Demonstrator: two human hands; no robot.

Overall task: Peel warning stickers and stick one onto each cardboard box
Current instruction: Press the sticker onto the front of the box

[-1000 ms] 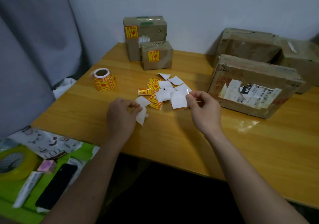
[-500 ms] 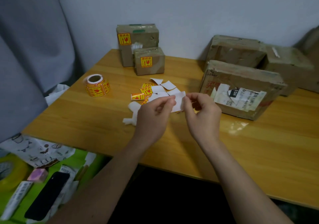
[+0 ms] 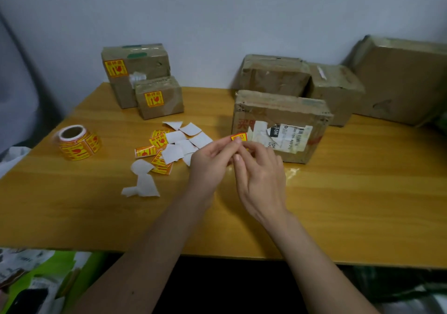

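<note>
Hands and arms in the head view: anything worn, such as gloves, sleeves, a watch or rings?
Nothing worn shows. The left hand and right hand are bare, without gloves, and both forearms are uncovered down to the frame's bottom edge. No watch, bracelet or ring is visible.

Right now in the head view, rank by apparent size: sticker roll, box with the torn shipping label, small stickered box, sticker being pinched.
1. Box with the torn shipping label
2. Small stickered box; sticker roll looks comparable but sits nearer, so unsure
3. Pinched sticker
</note>
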